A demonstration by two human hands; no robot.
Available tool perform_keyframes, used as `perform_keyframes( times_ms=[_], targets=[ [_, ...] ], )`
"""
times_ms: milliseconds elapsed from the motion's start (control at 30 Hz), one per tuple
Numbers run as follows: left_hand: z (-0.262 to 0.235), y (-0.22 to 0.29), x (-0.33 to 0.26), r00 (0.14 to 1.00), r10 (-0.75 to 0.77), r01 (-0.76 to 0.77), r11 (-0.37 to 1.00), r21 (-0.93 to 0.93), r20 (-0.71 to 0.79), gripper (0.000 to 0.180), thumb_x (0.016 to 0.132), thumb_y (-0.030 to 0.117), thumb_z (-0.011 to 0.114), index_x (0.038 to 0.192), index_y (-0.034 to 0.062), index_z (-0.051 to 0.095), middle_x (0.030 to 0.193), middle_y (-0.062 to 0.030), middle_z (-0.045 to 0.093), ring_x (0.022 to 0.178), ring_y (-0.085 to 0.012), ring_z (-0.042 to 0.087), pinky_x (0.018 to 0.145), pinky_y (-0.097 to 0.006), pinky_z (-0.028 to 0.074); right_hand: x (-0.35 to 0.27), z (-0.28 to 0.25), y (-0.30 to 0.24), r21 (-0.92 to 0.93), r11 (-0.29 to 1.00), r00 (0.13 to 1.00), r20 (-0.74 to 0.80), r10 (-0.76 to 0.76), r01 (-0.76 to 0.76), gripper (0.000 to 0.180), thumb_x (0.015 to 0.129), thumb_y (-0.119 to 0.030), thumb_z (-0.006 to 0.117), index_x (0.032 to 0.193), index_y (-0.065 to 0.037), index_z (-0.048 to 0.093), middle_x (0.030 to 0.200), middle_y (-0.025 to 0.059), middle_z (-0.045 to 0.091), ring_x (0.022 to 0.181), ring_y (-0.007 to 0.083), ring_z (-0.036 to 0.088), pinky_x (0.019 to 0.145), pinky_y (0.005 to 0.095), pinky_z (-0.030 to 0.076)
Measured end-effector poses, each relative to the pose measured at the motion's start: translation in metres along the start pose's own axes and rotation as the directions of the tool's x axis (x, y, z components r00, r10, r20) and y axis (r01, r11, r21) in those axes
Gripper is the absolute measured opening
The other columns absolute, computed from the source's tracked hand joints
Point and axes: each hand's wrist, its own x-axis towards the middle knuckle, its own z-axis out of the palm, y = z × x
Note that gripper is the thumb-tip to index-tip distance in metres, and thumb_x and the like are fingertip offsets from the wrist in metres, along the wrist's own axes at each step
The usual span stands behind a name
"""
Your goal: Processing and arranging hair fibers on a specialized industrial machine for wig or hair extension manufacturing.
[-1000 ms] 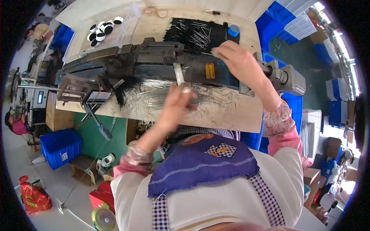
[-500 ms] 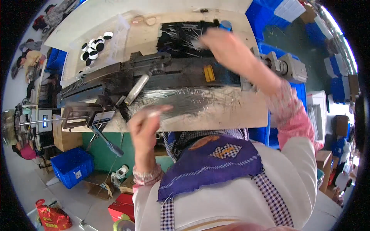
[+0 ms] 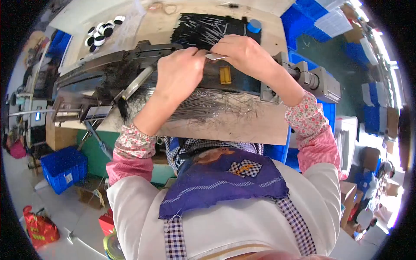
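Over the machine's dark bed [image 3: 141, 55], my two hands are close together. In my right hand [image 3: 242, 51], the thumb and fingers pinch a small flat silvery-white plate [image 3: 216, 56]. My left hand [image 3: 182, 71] is closed, its fingertips at the plate's left end; what lies inside them is hidden. Just behind the hands is a black mat [image 3: 184, 28] strewn with thin metal rods [image 3: 211, 27]. A yellow block [image 3: 225, 75] sits on the bed below my right hand. In front of the bed spreads a heap of thin dark wire-like strands [image 3: 197, 106].
A blue round cap [image 3: 254, 26] stands at the mat's right corner. Several black-and-white caps [image 3: 99, 40] lie in a clear tray at the far left. A grey motor-like cylinder [image 3: 323, 82] juts out at right, and a metal bar [image 3: 138, 83] slants at left.
My left hand has risen from above the strands to the bed, meeting my right hand. The right hand has come slightly nearer from the mat, with the plate now plainly visible. The view has shifted.
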Motion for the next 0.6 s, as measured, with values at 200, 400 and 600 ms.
perform_keyframes(
  times_ms=[200,400,600],
  targets=[
    [-0.002,0.009,-0.066,0.793,-0.583,0.263,0.591,-0.763,-0.178,0.025,0.096,0.019,0.047,0.102,0.0014,0.064,0.08,-0.0107,0.064,0.052,-0.0152,0.055,0.045,-0.026,0.043,0.021,0.03,-0.004,0.25,0.962,0.987,-0.081,0.138,-0.114,0.017,0.082,-0.013,0.064,0.092,0.001,0.063,0.086,0.0132,0.064,0.081,0.032,0.062,0.073,0.0373,0.05],
    [-0.002,-0.02,-0.074,0.903,-0.043,-0.024,-0.999,-0.048,0.427,0.052,0.099,0.043,0.036,0.105,-0.0044,0.057,0.062,-0.004,0.05,0.035,-0.0069,0.038,0.034,-0.021,0.029,0.025,0.041,-0.003,0.205,0.96,0.977,-0.054,0.205,-0.19,0.018,0.08,-0.014,0.066,0.089,0.001,0.062,0.083,0.0136,0.063,0.079,0.0321,0.062,0.071,0.0371,0.05],
    [-0.017,0.033,-0.047,0.632,-0.412,0.558,-0.347,-0.754,0.657,0.028,0.087,0.018,0.062,0.104,-0.001,0.052,0.068,-0.0046,0.056,0.044,-0.0122,0.048,0.041,-0.023,0.037,0.03,0.046,-0.004,0.157,0.96,0.973,0.024,0.23,-0.231,0.014,0.078,-0.012,0.065,0.086,-0.001,0.063,0.082,0.0123,0.063,0.08,0.0311,0.062,0.071,0.0374,0.051]
  ],
)
